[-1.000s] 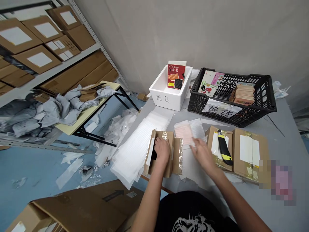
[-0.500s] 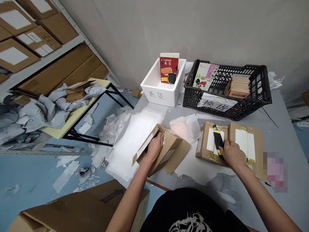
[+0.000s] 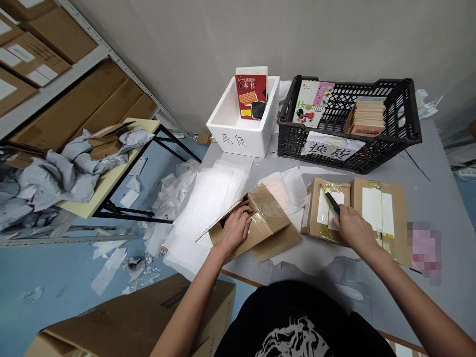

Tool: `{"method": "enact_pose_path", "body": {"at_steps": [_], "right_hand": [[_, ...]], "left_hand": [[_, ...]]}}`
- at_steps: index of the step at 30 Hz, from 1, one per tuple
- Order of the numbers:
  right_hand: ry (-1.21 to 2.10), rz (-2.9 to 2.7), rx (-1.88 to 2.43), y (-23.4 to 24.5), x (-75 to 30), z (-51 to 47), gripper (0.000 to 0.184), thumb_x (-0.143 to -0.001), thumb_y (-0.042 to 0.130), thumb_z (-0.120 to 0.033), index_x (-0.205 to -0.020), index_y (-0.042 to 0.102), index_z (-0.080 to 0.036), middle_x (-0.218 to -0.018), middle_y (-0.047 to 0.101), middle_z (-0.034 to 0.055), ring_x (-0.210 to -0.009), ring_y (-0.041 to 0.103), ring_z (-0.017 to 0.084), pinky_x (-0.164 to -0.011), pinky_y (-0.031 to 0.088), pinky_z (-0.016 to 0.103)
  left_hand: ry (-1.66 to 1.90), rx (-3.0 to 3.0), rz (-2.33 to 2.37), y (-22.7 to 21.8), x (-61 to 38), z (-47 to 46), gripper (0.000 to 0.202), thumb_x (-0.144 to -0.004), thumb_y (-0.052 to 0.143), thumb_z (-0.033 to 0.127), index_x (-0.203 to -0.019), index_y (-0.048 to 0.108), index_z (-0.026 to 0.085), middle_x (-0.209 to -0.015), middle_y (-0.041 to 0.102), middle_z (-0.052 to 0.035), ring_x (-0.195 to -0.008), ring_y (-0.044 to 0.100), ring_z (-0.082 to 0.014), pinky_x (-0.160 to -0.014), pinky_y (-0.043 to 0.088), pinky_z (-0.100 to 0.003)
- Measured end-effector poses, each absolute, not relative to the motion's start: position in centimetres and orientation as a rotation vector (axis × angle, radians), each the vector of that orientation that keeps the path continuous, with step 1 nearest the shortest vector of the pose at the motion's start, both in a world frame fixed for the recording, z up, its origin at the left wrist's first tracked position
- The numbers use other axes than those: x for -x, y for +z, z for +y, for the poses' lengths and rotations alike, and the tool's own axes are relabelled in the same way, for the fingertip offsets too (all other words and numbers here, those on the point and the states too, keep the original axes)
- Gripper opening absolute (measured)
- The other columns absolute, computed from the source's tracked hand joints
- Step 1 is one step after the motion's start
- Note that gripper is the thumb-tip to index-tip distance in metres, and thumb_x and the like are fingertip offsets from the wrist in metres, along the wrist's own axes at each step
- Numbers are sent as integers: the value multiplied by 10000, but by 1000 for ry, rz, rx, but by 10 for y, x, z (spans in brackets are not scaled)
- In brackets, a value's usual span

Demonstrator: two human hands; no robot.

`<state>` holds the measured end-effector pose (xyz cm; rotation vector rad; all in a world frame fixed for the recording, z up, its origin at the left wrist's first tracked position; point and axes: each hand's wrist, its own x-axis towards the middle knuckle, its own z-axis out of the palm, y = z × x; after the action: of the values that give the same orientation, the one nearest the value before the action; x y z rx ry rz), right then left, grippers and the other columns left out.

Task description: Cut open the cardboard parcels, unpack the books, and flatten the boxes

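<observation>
My left hand [image 3: 234,229] grips the edge of a taped cardboard mailer [image 3: 267,223], which is folded over and lies on white foam sheets [image 3: 208,198]. My right hand [image 3: 353,229] holds a black utility knife [image 3: 333,204] mostly hidden by my fingers. Its tip is over a flat cardboard parcel [image 3: 329,210] with a white label and yellowish tape. A second taped parcel [image 3: 379,213] adjoins it on the right. Pink-and-white wrapping sheets [image 3: 282,191] lie beyond the mailer.
A white foam box [image 3: 241,139] holds a red book [image 3: 251,96]. A black plastic crate [image 3: 297,134] holds books and carries a paper sign [image 3: 332,147]. Grey mailers sit on a folding table [image 3: 111,183]; boxes fill shelves at left. Scraps litter the blue floor [image 3: 44,267].
My right hand has moved from the wrapping sheets to the parcel and taken up the knife. My left hand has folded the mailer's flap closed. My view has shifted slightly.
</observation>
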<state>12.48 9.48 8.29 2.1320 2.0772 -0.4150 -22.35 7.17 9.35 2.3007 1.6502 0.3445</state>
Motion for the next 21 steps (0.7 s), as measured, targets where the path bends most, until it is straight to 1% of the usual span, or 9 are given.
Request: {"method": "enact_pose_path", "body": {"at_steps": [2, 4, 5, 6, 9, 13, 15, 18, 21], "right_hand": [[-888, 2142, -2066, 97, -133, 100, 363, -914, 358, -257, -1218, 505, -123, -891, 644, 107, -775, 628, 219, -651, 482, 308], [-1404, 2162, -1889, 118, -135, 107, 441, -938, 342, -365, -1324, 448, -181, -788, 651, 43, -600, 600, 167, -569, 472, 272], [-1574, 2173, -1797, 129, -133, 110, 480, -937, 349, -417, -1363, 425, -209, -776, 656, 28, -540, 574, 148, -531, 459, 259], [-1670, 2200, -1712, 139, -129, 114, 507, -931, 364, -450, -1386, 414, -233, -793, 667, 23, -499, 548, 130, -511, 446, 250], [-1694, 2318, -1483, 158, -108, 127, 500, -913, 413, -460, -1377, 465, -278, -867, 698, 20, -465, 497, 94, -521, 423, 229], [-1557, 2413, -1331, 155, -85, 141, 453, -901, 452, -449, -1322, 539, -306, -901, 719, 9, -492, 485, 85, -548, 392, 212], [-1508, 2426, -1295, 150, -81, 146, 453, -904, 444, -454, -1320, 541, -306, -852, 716, -1, -478, 473, 83, -544, 377, 211], [-1488, 2410, -1238, 148, -82, 152, 465, -907, 437, -458, -1329, 535, -291, -707, 676, -24, -440, 439, 79, -516, 348, 206], [-1546, 2373, -1174, 151, -86, 155, 458, -906, 442, -438, -1334, 529, -301, -678, 654, -33, -431, 434, 73, -508, 343, 204]], "left_hand": [[305, -2296, 1599, 93, 224, 72, 222, -928, 330, 226, -882, 546, 201, -1167, 581, -95, -1234, 471, -214, -981, 438, -371], [271, -2295, 1544, 94, 223, 73, 197, -919, 375, 258, -829, 542, 203, -1171, 589, -94, -1205, 499, -220, -973, 448, -372], [254, -2290, 1527, 94, 222, 73, 191, -916, 389, 269, -820, 540, 203, -1173, 591, -94, -1187, 514, -220, -967, 453, -369], [238, -2284, 1515, 94, 222, 74, 188, -915, 395, 274, -819, 540, 203, -1174, 593, -94, -1167, 528, -217, -959, 459, -365], [203, -2269, 1499, 93, 219, 76, 193, -920, 390, 278, -823, 539, 202, -1168, 601, -91, -1122, 555, -210, -933, 474, -353], [163, -2262, 1491, 91, 218, 78, 206, -933, 381, 300, -844, 539, 202, -1182, 598, -87, -1071, 579, -204, -885, 493, -335], [146, -2264, 1485, 90, 218, 78, 214, -940, 376, 311, -865, 543, 200, -1198, 590, -84, -1072, 578, -198, -891, 491, -329], [143, -2257, 1479, 88, 217, 79, 222, -943, 378, 324, -893, 552, 196, -1209, 583, -81, -1090, 571, -194, -924, 480, -331], [125, -2238, 1487, 85, 213, 79, 235, -945, 377, 335, -904, 564, 199, -1200, 583, -76, -1086, 571, -189, -937, 477, -329]]}}
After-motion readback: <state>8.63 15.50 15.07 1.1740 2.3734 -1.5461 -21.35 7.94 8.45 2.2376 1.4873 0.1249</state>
